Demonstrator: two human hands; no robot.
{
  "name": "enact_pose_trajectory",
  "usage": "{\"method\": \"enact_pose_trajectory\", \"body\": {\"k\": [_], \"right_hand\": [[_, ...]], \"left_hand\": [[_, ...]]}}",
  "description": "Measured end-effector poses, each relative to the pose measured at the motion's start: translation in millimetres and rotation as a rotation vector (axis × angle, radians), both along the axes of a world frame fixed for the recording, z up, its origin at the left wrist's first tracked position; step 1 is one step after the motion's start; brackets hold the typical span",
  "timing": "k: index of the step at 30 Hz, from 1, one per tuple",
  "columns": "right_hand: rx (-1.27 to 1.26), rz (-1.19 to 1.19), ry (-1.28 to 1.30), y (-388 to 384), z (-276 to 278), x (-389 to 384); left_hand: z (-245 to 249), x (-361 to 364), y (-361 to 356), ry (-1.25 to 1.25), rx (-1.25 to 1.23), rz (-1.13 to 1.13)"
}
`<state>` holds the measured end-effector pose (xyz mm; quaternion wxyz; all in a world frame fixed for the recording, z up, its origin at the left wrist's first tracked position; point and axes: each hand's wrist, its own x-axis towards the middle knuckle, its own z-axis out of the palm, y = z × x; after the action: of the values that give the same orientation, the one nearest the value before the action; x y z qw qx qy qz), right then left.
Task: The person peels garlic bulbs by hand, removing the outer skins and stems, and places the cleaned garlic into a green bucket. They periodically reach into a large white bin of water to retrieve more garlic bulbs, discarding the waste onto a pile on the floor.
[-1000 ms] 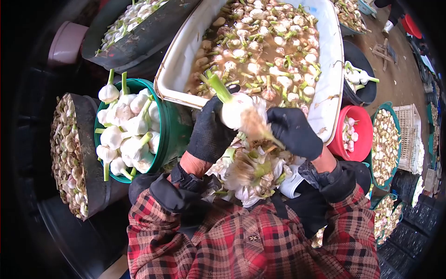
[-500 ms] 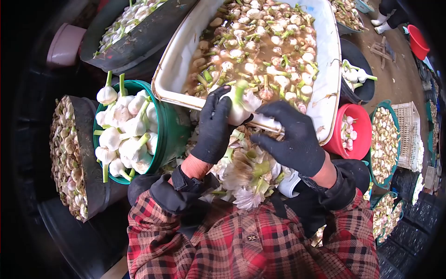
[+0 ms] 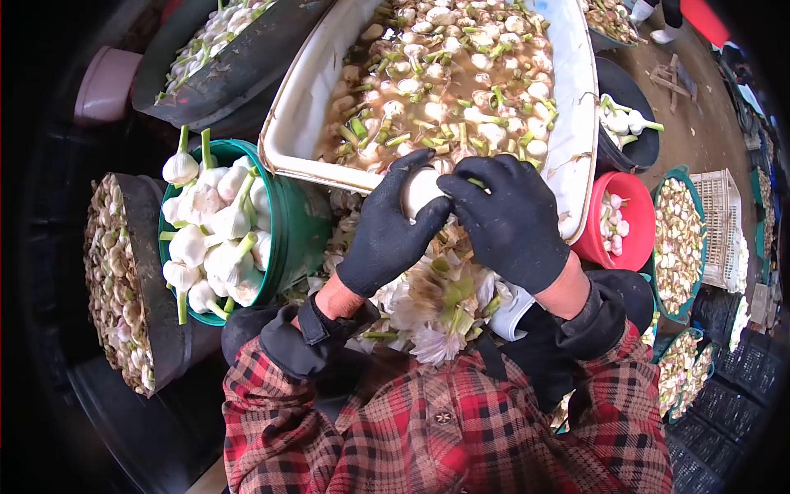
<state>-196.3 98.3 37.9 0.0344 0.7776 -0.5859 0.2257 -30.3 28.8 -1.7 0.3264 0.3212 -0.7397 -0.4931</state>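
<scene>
A white garlic bulb (image 3: 422,193) is held in my left hand (image 3: 391,226), which wears a black glove, its thumb and fingers wrapped round the bulb. My right hand (image 3: 506,222), also gloved in black, has its fingers bent against the bulb's right side, over its stem. Both hands are above the near rim of a white tub (image 3: 317,171) holding garlic in brown water. Loose peeled skins (image 3: 432,309) lie heaped below the hands, near my lap.
At the left stands a green bucket (image 3: 290,235) of white bulbs, beside a grey container (image 3: 169,288) of garlic. A red bucket (image 3: 588,244) with a few bulbs, a green basket (image 3: 661,284) and a cream crate (image 3: 717,193) stand at the right.
My right hand has come in from the right and closed onto the bulb's stem side. The bulb has turned, and its stem is now mostly covered. The view has shifted slightly.
</scene>
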Motion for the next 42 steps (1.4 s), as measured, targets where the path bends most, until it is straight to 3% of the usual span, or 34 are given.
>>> {"method": "enact_pose_trajectory", "body": {"k": [4, 6, 11, 14, 18, 22, 26, 28, 29, 31, 33, 35, 36, 37, 40, 42], "right_hand": [[-0.131, 0.001, -0.161, -3, -2, -6], [-0.136, -0.014, -0.209, -3, -8, -7], [-0.118, -0.05, -0.271, -1, -21, -7], [0.004, -0.12, -0.351, 2, -21, -5], [0.265, -0.187, -0.697, -3, -32, -14], [0.565, -0.181, -0.955, -6, -33, -26], [0.689, -0.177, -1.014, -5, -23, -25], [0.761, -0.286, -1.308, -2, -15, -18], [0.759, -0.285, -1.31, -2, -22, -19], [0.197, -0.061, -0.778, -3, -37, -18], [0.125, -0.058, -0.746, 0, -36, -17], [0.057, -0.051, -0.71, -1, -33, -16], [0.241, -0.145, -0.906, -2, -32, -15], [0.429, -0.242, -1.098, -4, -31, -14], [0.262, -0.283, -0.969, 2, -33, -1], [0.23, -0.277, -0.925, 8, -38, 5]], "left_hand": [[-1, -1, -1, 0.023, -0.002, -0.057], [-1, -2, 2, 0.176, 0.22, -0.045], [-7, 0, 2, 0.018, 0.154, -0.066], [-7, 3, 1, -0.057, 0.043, -0.112], [4, 6, -1, -0.111, -0.188, -0.179], [3, 7, -5, -0.049, -0.108, -0.228], [-1, 6, -5, 0.226, 0.158, -0.25], [3, 5, -5, 0.304, 0.256, -0.217], [7, 6, -5, 0.3, 0.324, -0.219], [8, 7, -5, 0.291, 0.39, -0.223], [3, 7, -4, 0.475, 0.748, -0.266], [8, 7, 1, 0.562, 0.89, -0.254], [10, 6, 2, 0.65, 1.033, -0.243], [9, 7, 1, 0.649, 1.032, -0.245], [5, 5, -2, 0.532, 0.829, -0.228], [12, 1, 2, 0.036, 0.053, -0.029]]}}
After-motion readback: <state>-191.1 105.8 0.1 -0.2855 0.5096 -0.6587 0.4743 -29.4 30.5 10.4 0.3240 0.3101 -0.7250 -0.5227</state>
